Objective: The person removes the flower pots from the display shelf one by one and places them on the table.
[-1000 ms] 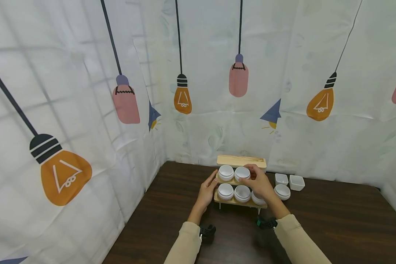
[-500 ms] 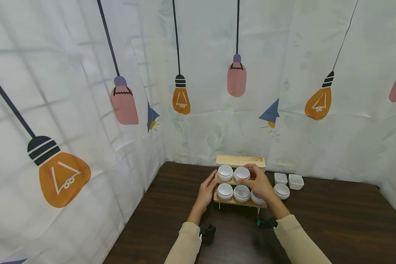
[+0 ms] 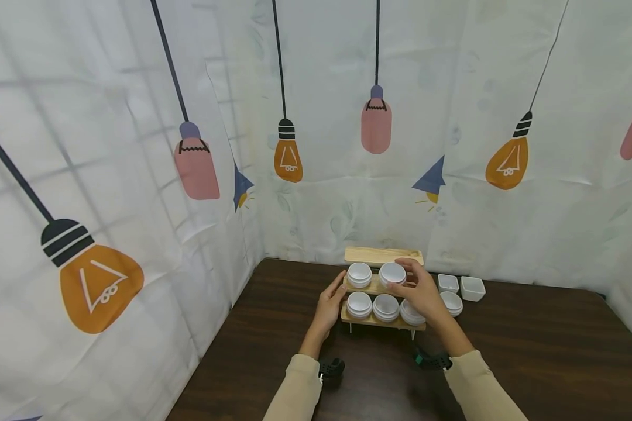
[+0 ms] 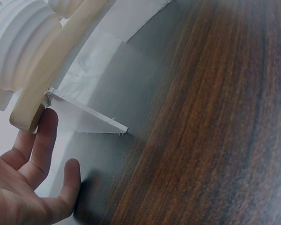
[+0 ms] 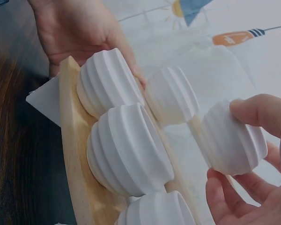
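Observation:
A tiered wooden stand (image 3: 366, 320) holds small white ribbed bowls (image 3: 359, 303), several on its lower board and one at the left of the board above. My right hand (image 3: 420, 290) grips another white bowl (image 5: 234, 140) by its sides, thumb across the ribs and fingers underneath, at the upper board. At the left end of the stand is my left hand (image 3: 327, 307), its extended fingers against the side. A fingertip touches the end of the wooden board (image 4: 47, 70) in the left wrist view, while the thin white leg (image 4: 89, 108) slants down beside it.
Two square white dishes (image 3: 472, 289) and a round white bowl (image 3: 451, 303) stand on the dark wood table (image 3: 548, 351) right of the stand. A bare top board (image 3: 383, 255) sits at the back, close to the patterned curtain (image 3: 326, 210).
My right hand has shifted slightly to the right, taking the white bowl with it and widening the space to its left neighbour. My left hand stays at the stand's end.

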`<action>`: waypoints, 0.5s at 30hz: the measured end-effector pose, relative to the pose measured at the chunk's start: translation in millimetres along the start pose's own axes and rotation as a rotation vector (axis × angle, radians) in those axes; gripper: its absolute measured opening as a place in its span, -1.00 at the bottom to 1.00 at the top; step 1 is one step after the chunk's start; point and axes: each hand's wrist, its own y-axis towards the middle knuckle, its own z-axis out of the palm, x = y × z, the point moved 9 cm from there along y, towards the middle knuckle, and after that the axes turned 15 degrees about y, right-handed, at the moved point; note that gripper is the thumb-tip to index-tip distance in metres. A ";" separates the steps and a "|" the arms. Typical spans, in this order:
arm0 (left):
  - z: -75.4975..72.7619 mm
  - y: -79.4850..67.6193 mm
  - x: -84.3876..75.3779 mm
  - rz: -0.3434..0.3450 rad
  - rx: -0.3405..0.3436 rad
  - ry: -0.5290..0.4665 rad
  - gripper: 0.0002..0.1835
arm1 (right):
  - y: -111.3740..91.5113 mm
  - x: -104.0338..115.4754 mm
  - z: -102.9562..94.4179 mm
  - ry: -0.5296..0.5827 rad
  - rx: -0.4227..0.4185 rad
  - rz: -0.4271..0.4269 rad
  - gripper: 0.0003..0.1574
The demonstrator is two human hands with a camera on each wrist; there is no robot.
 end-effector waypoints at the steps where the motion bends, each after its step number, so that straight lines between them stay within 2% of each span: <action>1: 0.0 0.2 0.1 -0.003 -0.001 -0.004 -0.52 | -1.3 0.6 -0.3 0.004 0.004 -0.002 -0.15; 7: -0.2 0.1 0.2 -0.009 0.002 -0.002 -0.52 | -5.0 1.6 -3.7 0.033 0.012 -0.008 -0.14; 15: 0.2 0.5 0.2 -0.004 0.006 -0.003 -0.52 | -9.4 -1.7 -13.4 0.019 -0.019 -0.013 -0.16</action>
